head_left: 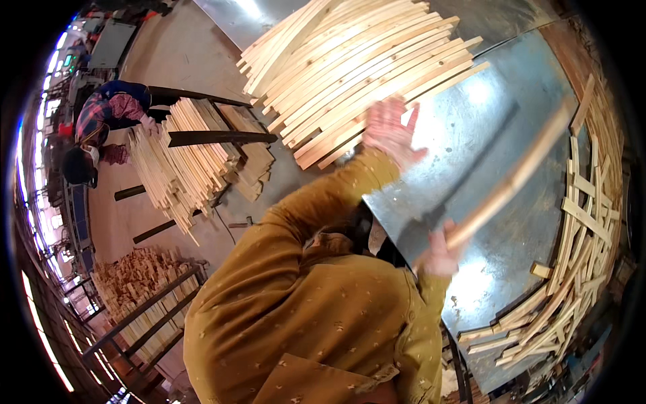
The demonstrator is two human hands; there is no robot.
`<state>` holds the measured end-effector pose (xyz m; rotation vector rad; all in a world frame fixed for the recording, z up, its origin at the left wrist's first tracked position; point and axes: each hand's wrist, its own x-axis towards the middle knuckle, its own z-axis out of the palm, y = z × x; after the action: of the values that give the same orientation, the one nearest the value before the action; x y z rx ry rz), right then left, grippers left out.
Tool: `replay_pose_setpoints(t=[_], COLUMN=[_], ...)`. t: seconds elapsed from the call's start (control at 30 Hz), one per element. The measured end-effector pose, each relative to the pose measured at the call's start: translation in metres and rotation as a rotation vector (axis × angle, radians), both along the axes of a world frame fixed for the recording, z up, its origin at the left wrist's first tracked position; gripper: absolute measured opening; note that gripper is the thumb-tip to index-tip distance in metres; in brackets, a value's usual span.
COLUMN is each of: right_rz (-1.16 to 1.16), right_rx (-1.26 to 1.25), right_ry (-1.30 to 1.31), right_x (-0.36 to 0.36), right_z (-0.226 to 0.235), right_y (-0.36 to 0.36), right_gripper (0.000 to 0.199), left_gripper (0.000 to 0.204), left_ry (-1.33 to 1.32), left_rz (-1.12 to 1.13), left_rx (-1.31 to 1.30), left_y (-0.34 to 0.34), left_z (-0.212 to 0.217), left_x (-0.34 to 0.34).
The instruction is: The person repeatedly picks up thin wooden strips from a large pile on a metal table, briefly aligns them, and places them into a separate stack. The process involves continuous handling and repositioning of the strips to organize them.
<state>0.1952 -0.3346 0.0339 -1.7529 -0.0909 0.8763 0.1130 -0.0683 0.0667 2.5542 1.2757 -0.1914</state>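
Observation:
My left hand (392, 133) has its fingers spread, somewhat blurred, over the near edge of a broad layer of pale wooden slats (363, 67) lying side by side on a metal table (471, 121). It grips nothing, and I cannot tell whether it touches the wood. My right hand (443, 252) is closed around one end of a single wooden slat (515, 178). That slat is raised and tilted above the table, its other end pointing to the far right, with its shadow on the metal below.
A loose heap of wooden strips (572, 249) lines the table's right side. At left, a person (111, 118) handles a stack of boards (185, 145) on a dark metal frame (222, 137). Another rack holds short wood pieces (141, 279) at lower left.

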Motion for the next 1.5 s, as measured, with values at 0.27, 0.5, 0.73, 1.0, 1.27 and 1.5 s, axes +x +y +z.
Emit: replay_pose_setpoints(t=[0.27,0.5,0.73,1.0,1.27,1.5], right_rz=[-0.565,-1.301,-1.632,-1.526,-0.873,-1.166], right_rx=[-0.770,-1.196,-1.103,-1.190,-1.358,-0.893], right_ry=[-1.319,-0.494,0.403,0.511,0.372,-0.683], right_x=[0.046,0.017,-0.066,-0.115,-0.065,0.036], right_z=[0.051,0.033,-0.081,-0.211,-0.213,-0.080], right_y=[-0.255,-0.621,-1.011,-1.177,-1.217,-1.092], right_gripper=[0.081,0.073,0.059,0.064,0.030,0.037], left_gripper=[0.085,0.082,0.093,0.101,0.078,0.074], left_ry=[0.089,-0.371,-0.342,-0.433,-0.362,-0.290], left_rz=[-0.088,-0.509,-0.621,-0.370,-0.152,-0.015], left_rx=[0.348,-0.192,-0.285,-0.332,-0.623,-0.965], left_y=[-0.013,-0.306,-0.583,-0.727,-0.734,-0.659], left_z=[-0.039,-0.065,-0.137,-0.098,-0.097,-0.068], left_x=[0.021,0.189,0.324,0.343,0.388,0.408])
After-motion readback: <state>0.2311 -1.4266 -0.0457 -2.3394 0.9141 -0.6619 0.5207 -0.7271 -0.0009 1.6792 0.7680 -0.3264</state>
